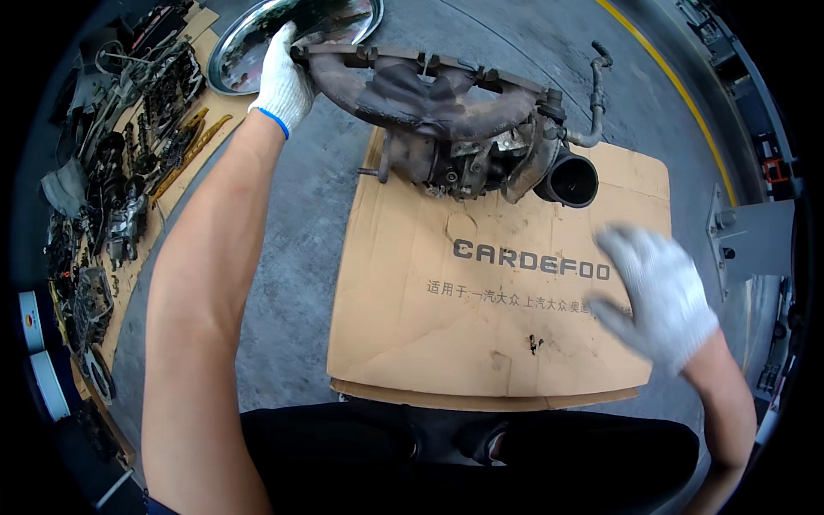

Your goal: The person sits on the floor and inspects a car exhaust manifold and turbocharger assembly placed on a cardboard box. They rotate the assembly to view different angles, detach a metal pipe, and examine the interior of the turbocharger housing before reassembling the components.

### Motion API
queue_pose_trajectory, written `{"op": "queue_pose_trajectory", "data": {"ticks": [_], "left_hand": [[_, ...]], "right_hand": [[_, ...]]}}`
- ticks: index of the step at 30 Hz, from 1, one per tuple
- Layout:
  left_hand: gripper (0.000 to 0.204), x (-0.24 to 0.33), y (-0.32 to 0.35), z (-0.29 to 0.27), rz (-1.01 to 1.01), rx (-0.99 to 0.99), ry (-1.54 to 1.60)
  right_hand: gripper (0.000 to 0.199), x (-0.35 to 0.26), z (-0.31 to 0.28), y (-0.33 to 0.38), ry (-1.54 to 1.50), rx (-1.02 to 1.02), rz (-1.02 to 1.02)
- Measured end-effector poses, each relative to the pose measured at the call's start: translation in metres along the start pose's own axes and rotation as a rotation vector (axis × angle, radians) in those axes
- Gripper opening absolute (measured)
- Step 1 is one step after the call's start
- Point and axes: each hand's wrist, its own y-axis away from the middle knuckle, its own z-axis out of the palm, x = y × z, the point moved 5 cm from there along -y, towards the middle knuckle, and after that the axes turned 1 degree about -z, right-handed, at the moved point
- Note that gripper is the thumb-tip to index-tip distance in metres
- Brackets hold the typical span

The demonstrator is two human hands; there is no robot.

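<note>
One rusty exhaust manifold with a turbocharger (455,129) bolted to it sits at the far edge of one flattened cardboard sheet (489,300) spread on the grey concrete floor (300,257); the turbo's single round black outlet faces the near right, and one thin bent pipe (594,94) curls up from it on the far right. Two hands are in view, both in white knit gloves. The left hand (281,77) is stretched out on a straight, bare arm to the far left, fingers wrapped around the left end of the manifold. The right hand (657,292) hovers over the near right corner of the cardboard, fingers spread apart and holding nothing; it is blurred, so whether it touches the sheet I cannot tell. One round shiny metal tray (245,51) lies on the floor just beyond the left hand. Along the far left runs a row of dark engine parts (112,197) laid out on more cardboard, too many and too jumbled to count. One grey metal bracket (747,240) stands at the right.
</note>
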Motion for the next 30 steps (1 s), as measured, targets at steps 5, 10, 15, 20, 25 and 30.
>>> {"op": "queue_pose_trajectory", "data": {"ticks": [5, 10, 15, 20, 25, 30], "left_hand": [[0.044, 0.040, -0.030, -0.006, 0.114, 0.199, -0.222], [0.022, 0.136, -0.024, 0.073, 0.686, 0.059, -0.215], [0.037, 0.137, 0.021, 0.172, 0.548, -0.710, -0.028], [0.051, 0.103, 0.130, 0.204, 0.272, -0.876, -0.343], [0.046, 0.054, 0.235, 0.241, -0.108, -0.930, -0.759], [0.054, 0.032, 0.359, 0.241, -0.751, -0.826, -0.510]], "right_hand": [[0.050, -0.041, -0.005, 0.070, -0.283, -0.429, 0.005], [0.033, -0.016, -0.004, 0.066, -0.323, -0.196, -0.006], [0.022, 0.004, -0.007, 0.054, -0.474, -0.123, -0.122], [0.033, 0.005, 0.006, 0.052, -0.639, -0.079, -0.075], [0.059, -0.024, -0.006, 0.048, -0.991, -0.092, -0.185], [0.045, -0.056, 0.002, 0.082, -1.886, -0.243, 0.216]]}}
